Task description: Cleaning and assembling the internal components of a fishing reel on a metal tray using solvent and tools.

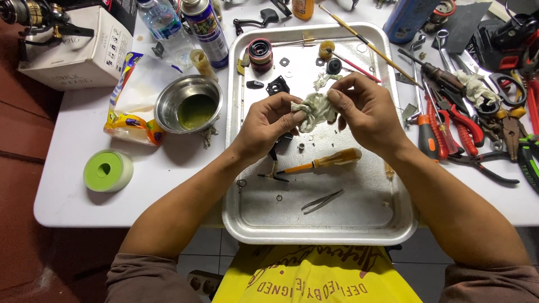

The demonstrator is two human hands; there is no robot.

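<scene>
Pretty cluttered setup here: a white table (73, 185) over a dark reddish floor, with a big shallow metal tray (342, 224) sitting square in front of the person. Out past the left fingers there's a small steel bowl (188, 104) with greenish liquid in it, a crumpled plastic bag (130, 106) beside that, and a green roll of tape (108, 170) nearer the table edge. A white cardboard box (78, 53) sits in the far left corner, and a spray can (206, 28) and a clear bottle (160, 18) stand further back. Off beyond the right fingers is a heap of pliers (457, 126) with red handles, plus a dark-handled screwdriver (435, 72).

Both hands are up over the middle of the tray, working a grubby whitish rag (315, 108). The left hand (266, 126) has its fingers curled in tight, thumb and fingertips pinching the rag's left end. The right hand (368, 112) is closed on the other end, index finger pressed down over the top of the cloth. Can't tell if there's any small part wrapped up inside it.

Just below the fingers, on the tray floor, lies an orange-handled screwdriver (325, 161), and closer to the person a pair of tweezers (321, 201). Behind the fingers sit a red and black spool (260, 54), a small black bracket (277, 86) and a few washers scattered about.
</scene>
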